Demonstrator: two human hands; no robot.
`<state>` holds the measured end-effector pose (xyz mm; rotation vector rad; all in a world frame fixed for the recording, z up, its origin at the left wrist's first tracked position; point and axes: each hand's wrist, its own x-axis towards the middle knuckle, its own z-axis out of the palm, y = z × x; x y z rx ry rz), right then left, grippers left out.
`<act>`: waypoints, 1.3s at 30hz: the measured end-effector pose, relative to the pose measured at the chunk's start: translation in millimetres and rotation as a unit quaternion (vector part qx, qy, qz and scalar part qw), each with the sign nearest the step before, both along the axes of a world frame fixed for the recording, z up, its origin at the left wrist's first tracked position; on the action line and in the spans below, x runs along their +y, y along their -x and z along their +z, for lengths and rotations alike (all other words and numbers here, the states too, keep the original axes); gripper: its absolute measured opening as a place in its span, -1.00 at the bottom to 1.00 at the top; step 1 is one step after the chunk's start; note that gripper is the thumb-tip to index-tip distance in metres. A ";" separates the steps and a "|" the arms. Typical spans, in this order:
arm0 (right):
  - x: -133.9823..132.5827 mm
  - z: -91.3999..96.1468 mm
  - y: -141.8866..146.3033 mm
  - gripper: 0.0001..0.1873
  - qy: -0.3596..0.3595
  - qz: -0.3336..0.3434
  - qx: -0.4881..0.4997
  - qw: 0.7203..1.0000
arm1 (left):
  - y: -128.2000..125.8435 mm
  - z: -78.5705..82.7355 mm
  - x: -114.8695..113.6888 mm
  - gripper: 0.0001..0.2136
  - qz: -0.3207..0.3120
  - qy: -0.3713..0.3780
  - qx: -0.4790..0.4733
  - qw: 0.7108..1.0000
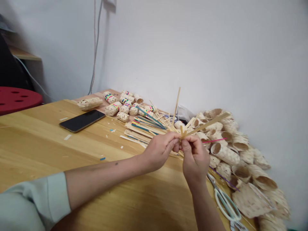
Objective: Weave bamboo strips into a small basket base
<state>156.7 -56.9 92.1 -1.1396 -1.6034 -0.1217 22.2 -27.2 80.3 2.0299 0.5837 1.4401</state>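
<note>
Above the wooden table [149, 195], my left hand [160, 150] and my right hand [196, 160] meet with fingertips pinched together. Between them they grip flat pale bamboo strips [207, 124] that cross at the fingertips. One strip [176, 107] points up, another slants to the upper right, and short ends stick up in the middle. From behind my right hand a pink strip [216, 140] reaches out to the right; where it begins is hidden. Beyond my left hand lies a pile of loose strips [144, 128], mostly pale with some blue.
Woven tubes [226, 153] are heaped at the right along the wall. Scissors [226, 202] with pale green handles lie beside them, near a purple strip [225, 178]. Small woven pieces with coloured bands [110, 97] sit at the back. A phone [83, 121] lies left; a red stool [19, 99] stands beyond.
</note>
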 end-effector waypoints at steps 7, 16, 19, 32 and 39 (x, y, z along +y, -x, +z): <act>-0.8 -0.3 8.5 -0.83 0.048 0.051 0.106 0.992 | 0.3 -2.1 2.2 -0.74 0.000 -0.023 -0.011 1.000; -2.8 9.3 -3.4 -0.90 0.015 0.042 -0.035 0.998 | 2.7 -2.3 4.3 -0.68 -0.025 0.011 0.005 1.000; -6.9 16.4 -5.1 -0.90 -0.008 0.037 -0.130 0.991 | 2.7 -3.4 3.9 -0.67 -0.037 0.030 -0.008 0.999; -6.3 8.1 -2.1 -0.91 -0.018 0.049 -0.147 0.988 | -0.6 -3.8 3.8 -0.76 0.090 0.052 -0.037 0.994; -4.5 6.5 -1.2 -0.82 -0.004 -0.001 -0.152 0.988 | -0.6 0.2 1.9 -0.73 0.016 0.060 -0.026 0.998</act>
